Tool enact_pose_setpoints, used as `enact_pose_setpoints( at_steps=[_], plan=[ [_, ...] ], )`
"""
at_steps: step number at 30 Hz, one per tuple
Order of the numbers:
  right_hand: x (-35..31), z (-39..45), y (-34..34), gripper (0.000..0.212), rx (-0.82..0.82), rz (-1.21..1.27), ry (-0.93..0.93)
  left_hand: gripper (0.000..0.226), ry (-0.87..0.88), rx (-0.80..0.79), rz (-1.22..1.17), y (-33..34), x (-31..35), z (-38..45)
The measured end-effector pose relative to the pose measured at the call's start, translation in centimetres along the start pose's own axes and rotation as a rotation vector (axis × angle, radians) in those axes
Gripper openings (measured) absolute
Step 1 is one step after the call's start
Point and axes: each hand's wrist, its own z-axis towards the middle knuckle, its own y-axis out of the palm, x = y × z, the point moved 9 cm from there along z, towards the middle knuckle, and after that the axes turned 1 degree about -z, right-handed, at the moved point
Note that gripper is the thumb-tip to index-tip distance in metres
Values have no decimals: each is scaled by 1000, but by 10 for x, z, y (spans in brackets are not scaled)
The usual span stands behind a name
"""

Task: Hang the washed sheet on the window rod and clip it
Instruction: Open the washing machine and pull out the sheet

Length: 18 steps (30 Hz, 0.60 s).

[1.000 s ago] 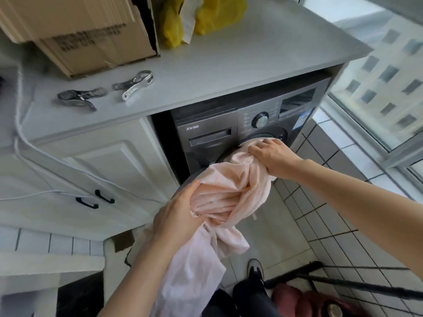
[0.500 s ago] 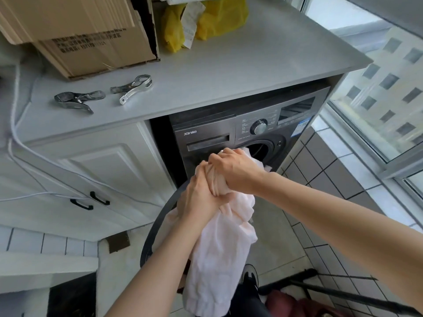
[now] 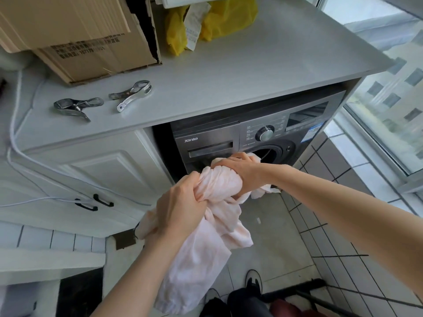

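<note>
Your left grip is clenching a bunched fold of the pale pink sheet, fingers curled tight round the cloth. Your right grip is closing over the top of the same bundle, just up and to the right of the left one, its fingers wrapping the wad from above. The two grips are sitting near each other with a thick twist of fabric between them.

Below your left grip the rest of the sheet is hanging loose toward the floor, and a small tail of it is trailing out behind your right grip toward the drum opening of the grey washing machine. The sheet is being held right in front of that opening.

Up and to the left of your left grip, two metal clips are lying on the white desk: one clip further left, the other clip nearer the machine, apart from each other. Beyond them a cardboard box and a yellow bag are standing on the desk. The window is lying off to the right of your right grip.
</note>
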Motion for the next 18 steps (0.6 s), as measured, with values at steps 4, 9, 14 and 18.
enact_pose_setpoints(
  at_steps=[4,9,14,18],
  plan=[
    [25,24,11,116,-59,-153,8,39,23,26,60,-20,0,1],
    [25,64,36,134,-92,-274,-46,47,32,29,113,-24,1,-3],
    [31,84,83,111,-298,-250,-65,43,-121,83,162,-30,-16,-12],
    [26,92,98,82,-294,-105,-52,43,-166,133,153,-34,-23,-13]
  ],
)
